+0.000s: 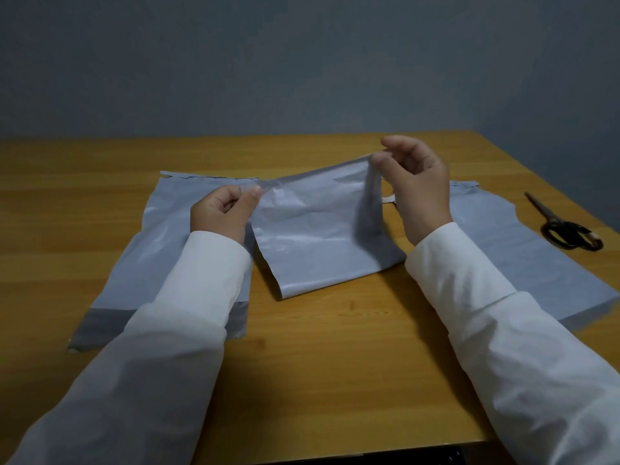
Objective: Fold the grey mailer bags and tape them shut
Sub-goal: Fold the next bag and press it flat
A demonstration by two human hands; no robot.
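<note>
Head view, looking down on a wooden table [335, 347]. Flat grey bags: one [161, 236] under the left wrist, one [523, 263] past the right wrist. Between them, a smaller mailer [315, 236] held up off the table, lower edge folded under. Left hand [223, 209] pinching its left top corner; right hand [416, 182] pinching its right top corner, higher. Black scissors [567, 229] well right of the right fingers.

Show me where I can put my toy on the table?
Bare wood lies along the table behind the mailer bags, and near its front edge between the sleeves. The right side is crowded by scissors.
</note>
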